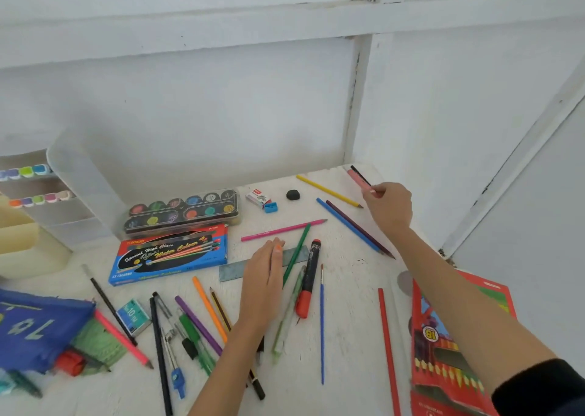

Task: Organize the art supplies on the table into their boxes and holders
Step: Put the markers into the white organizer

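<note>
Now | right hand (391, 205) pinches pink pencil (356, 177), far edge | left hand (262, 276) on ruler (232, 271)

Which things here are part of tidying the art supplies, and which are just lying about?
Job: pale pink pencil pinched by right hand, ruler under left hand, yellow pencil, red marker, blue brush, red pencil box, clear holder.
Lying about: blue pouch, staples box, black lump.
</note>
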{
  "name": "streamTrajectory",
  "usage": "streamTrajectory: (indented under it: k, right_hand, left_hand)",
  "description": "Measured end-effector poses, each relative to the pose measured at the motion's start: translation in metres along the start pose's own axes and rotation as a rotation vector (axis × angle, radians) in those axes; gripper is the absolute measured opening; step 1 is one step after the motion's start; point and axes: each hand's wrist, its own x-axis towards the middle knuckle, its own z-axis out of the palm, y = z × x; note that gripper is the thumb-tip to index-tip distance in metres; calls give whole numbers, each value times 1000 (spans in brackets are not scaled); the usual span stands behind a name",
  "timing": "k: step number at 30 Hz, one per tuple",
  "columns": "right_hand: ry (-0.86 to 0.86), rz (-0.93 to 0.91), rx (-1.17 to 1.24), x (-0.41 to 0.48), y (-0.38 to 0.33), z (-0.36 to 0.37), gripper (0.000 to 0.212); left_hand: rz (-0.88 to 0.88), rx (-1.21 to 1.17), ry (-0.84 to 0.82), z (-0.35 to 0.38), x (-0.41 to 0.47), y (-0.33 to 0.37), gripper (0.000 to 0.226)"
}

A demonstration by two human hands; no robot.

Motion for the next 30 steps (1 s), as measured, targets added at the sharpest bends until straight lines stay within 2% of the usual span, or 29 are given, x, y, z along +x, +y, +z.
streamTrajectory:
  k: [4,6,9,13,14,16,18,23,27,30]
  right_hand:
    - [89,-80,368,-17,-29,-16,15]
    - [75,-45,543,-28,-45,-23,14]
    - [41,14,772,-45,-69,-29,25]
    - [-57,14,923,-71,-90,-25,24]
    - [-94,2,934,-77,-94,-22,24]
    - [-164,-16,934,-89,-101,-16,22]
    - [-250,-32,941,-100,-108,-9,24]
    - [-485,-96,1026,-134,-136,15,14]
    - [-455,-177,925,-171,-166,42,16]
    - [-440,-209,883,-196,-190,69,5]
  left_hand:
    - [31,41,19,2,-1,6,37]
    - [27,62,15,2,-1,6,44]
    - [22,68,-3,3,-2,5,45]
    - [-43,-120,-31,-6,0,11,32]
    - [-74,-183,-56,-11,1,13,29]
    - [-110,-273,-92,-22,1,16,37]
    - [-91,-318,-61,-38,-2,18,37]
    - [-5,-396,201,-104,-9,17,23]
    - [66,-383,388,-175,-9,12,26]
    - [96,-337,461,-229,-6,2,27]
